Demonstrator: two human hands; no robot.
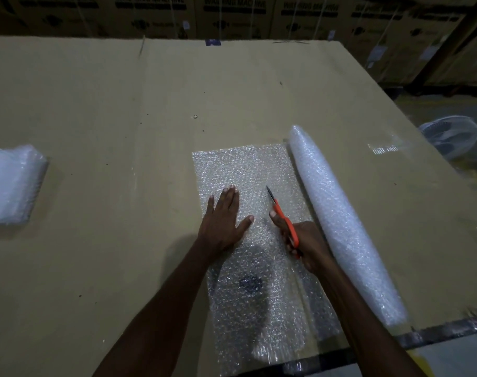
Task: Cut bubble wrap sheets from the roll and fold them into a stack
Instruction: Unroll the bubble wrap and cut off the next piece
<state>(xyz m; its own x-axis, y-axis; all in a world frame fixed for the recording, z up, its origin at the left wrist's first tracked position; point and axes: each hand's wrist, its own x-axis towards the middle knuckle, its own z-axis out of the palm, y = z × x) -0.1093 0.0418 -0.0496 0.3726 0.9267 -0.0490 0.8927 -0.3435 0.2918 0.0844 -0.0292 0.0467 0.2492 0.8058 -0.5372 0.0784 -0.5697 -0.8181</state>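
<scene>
Clear bubble wrap sheet (248,170) lies unrolled on the brown table (123,104); left hand (223,221) presses it flat, right hand (305,240) grips orange-handled scissors (283,219).

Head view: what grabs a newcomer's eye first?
The orange-handled scissors, gripped in the right hand at centre, blades pointing away over the unrolled bubble wrap sheet. The left hand presses flat on that sheet. The white roll lies diagonally just right of the hands; a folded stack sits at the far left.
</scene>
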